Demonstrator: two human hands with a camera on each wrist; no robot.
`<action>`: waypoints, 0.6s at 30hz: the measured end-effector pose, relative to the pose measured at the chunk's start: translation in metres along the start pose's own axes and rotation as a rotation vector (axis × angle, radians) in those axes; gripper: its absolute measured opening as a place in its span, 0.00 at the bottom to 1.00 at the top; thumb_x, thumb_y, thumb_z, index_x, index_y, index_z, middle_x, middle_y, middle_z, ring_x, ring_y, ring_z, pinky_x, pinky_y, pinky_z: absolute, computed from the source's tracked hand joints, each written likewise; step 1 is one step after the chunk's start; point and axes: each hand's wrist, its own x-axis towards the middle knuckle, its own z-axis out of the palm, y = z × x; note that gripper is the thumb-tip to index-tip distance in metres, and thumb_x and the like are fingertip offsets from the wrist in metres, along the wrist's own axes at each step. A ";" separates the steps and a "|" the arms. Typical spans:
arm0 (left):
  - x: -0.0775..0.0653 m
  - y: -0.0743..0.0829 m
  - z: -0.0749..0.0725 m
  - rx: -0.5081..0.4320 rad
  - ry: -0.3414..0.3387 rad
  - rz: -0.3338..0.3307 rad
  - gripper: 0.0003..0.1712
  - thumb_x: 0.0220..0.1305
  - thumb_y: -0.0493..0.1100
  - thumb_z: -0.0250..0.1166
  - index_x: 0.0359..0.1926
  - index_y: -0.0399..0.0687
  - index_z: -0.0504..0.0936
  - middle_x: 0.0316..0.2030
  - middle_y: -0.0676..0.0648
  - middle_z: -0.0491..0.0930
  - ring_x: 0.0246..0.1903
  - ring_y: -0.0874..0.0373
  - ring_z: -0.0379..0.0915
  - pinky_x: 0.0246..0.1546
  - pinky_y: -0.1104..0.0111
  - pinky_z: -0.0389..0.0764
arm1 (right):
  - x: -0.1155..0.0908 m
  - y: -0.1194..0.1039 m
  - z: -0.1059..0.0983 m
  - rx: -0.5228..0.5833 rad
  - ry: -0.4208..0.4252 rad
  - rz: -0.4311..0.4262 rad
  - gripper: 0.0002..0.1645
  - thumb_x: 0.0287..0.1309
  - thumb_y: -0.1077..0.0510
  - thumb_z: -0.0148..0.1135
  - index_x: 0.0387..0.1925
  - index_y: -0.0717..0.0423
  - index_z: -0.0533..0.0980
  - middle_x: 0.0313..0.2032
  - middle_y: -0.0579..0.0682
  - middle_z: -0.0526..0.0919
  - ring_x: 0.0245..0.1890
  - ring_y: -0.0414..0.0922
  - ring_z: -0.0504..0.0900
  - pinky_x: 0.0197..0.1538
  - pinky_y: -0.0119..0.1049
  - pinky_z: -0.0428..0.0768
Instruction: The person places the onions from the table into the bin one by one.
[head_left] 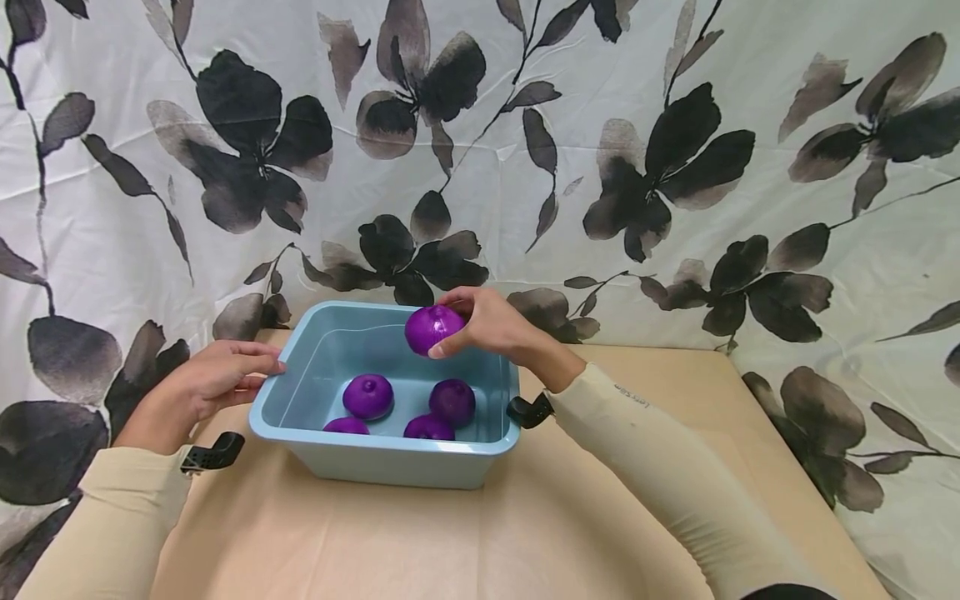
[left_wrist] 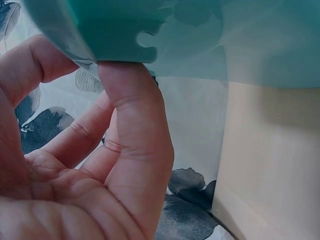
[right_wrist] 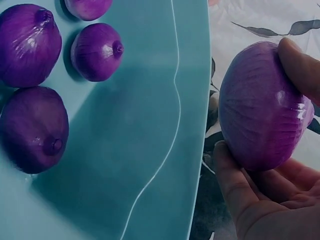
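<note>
My right hand (head_left: 491, 325) holds a shiny purple onion (head_left: 433, 330) between thumb and fingers, above the back right part of a light blue plastic basin (head_left: 382, 477). The right wrist view shows this onion (right_wrist: 265, 107) close up, with the fingers below it and the thumb on top. Several more purple onions (head_left: 368, 396) lie on the basin's floor, two of them partly hidden by the front wall. At the basin's left end, my left hand (head_left: 217, 379) pinches the rim; the left wrist view shows its fingers (left_wrist: 132, 100) against the basin's edge.
The basin stands on a tan-covered table (head_left: 585, 500). Behind and to both sides hangs a white cloth (head_left: 525, 208) with dark flowers, close to the table's back edge.
</note>
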 end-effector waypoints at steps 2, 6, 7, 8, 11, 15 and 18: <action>0.000 0.000 -0.001 0.003 0.001 0.001 0.19 0.71 0.43 0.67 0.59 0.43 0.82 0.34 0.60 0.86 0.34 0.66 0.85 0.41 0.69 0.88 | 0.003 -0.001 0.002 -0.005 -0.001 0.004 0.49 0.40 0.55 0.86 0.67 0.54 0.75 0.60 0.55 0.83 0.59 0.55 0.82 0.61 0.49 0.84; 0.003 -0.001 -0.001 0.004 -0.001 0.000 0.20 0.71 0.43 0.67 0.60 0.41 0.81 0.34 0.59 0.86 0.34 0.66 0.85 0.41 0.69 0.88 | 0.008 -0.001 0.007 -0.019 -0.002 0.002 0.47 0.40 0.55 0.86 0.65 0.53 0.77 0.59 0.54 0.84 0.58 0.54 0.82 0.60 0.48 0.84; 0.003 -0.001 -0.001 0.005 -0.001 0.000 0.21 0.71 0.43 0.67 0.61 0.41 0.81 0.34 0.59 0.85 0.34 0.66 0.85 0.41 0.69 0.88 | 0.010 -0.001 0.009 -0.017 -0.003 0.002 0.46 0.40 0.55 0.86 0.64 0.53 0.77 0.58 0.54 0.84 0.58 0.54 0.82 0.59 0.47 0.85; 0.004 -0.002 -0.001 0.005 0.001 -0.001 0.20 0.71 0.43 0.67 0.60 0.41 0.81 0.34 0.59 0.85 0.34 0.66 0.85 0.41 0.69 0.88 | 0.011 -0.001 0.011 -0.018 -0.005 0.002 0.45 0.40 0.54 0.86 0.64 0.53 0.78 0.58 0.54 0.84 0.57 0.54 0.82 0.59 0.47 0.85; 0.005 -0.002 -0.002 0.010 0.004 -0.001 0.21 0.71 0.43 0.68 0.61 0.41 0.80 0.34 0.60 0.85 0.35 0.65 0.86 0.41 0.68 0.89 | 0.017 0.000 0.016 -0.019 -0.011 0.010 0.46 0.40 0.53 0.86 0.64 0.53 0.78 0.58 0.53 0.84 0.57 0.53 0.82 0.57 0.45 0.85; 0.005 -0.002 -0.003 0.013 0.009 -0.005 0.23 0.71 0.44 0.68 0.62 0.40 0.80 0.34 0.60 0.85 0.35 0.66 0.85 0.42 0.68 0.89 | 0.023 0.001 0.024 -0.032 -0.011 0.025 0.47 0.40 0.52 0.86 0.65 0.54 0.77 0.59 0.54 0.84 0.57 0.53 0.82 0.57 0.44 0.85; 0.005 -0.002 -0.004 0.013 0.008 -0.005 0.23 0.71 0.44 0.68 0.62 0.39 0.79 0.34 0.60 0.85 0.35 0.66 0.85 0.42 0.68 0.89 | 0.026 0.002 0.029 -0.037 -0.007 0.043 0.47 0.40 0.53 0.86 0.65 0.55 0.77 0.58 0.54 0.85 0.56 0.52 0.82 0.57 0.43 0.85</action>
